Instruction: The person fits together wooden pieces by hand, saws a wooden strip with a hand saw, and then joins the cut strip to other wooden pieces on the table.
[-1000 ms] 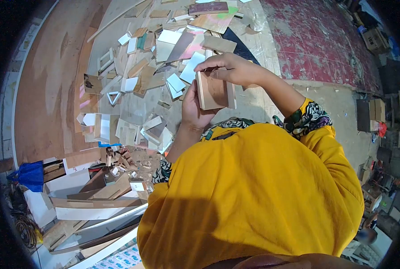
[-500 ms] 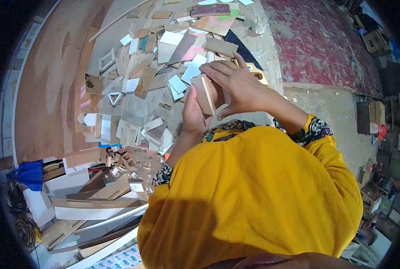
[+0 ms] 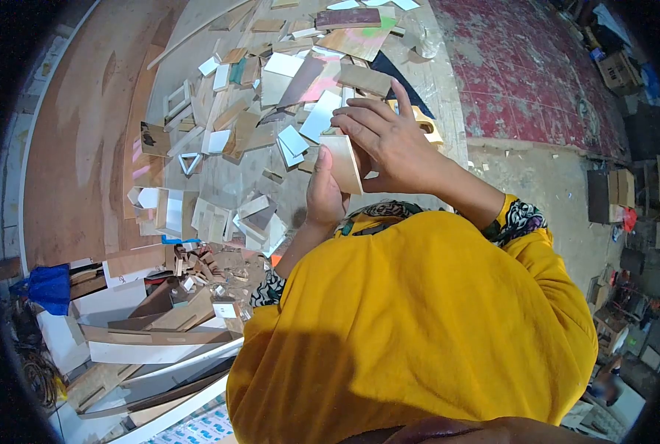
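Observation:
Near the chest, my left hand [image 3: 325, 191] holds a small wooden piece [image 3: 342, 164] with its thumb along the pale face. My right hand [image 3: 390, 140] is bent over the far side of the same piece, its fingertips near the top edge and its thumb low beside it. That hand partly hides the back of the piece. Beyond the right hand, a yellow tool-like object [image 3: 427, 127] lies on the work surface. White and brown offcuts [image 3: 293, 140] lie just past the left hand.
Scattered wood scraps cover the work surface [image 3: 448, 89]. A large brown board [image 3: 71, 148] runs along the left. Long boards and a blue bag [image 3: 49, 288] are piled at lower left. Cardboard boxes [image 3: 620, 187] stand at the right.
The wooden piece has turned, so its broad pale face shows more and its edge less. My right hand has shifted slightly, its thumb now closer to the piece.

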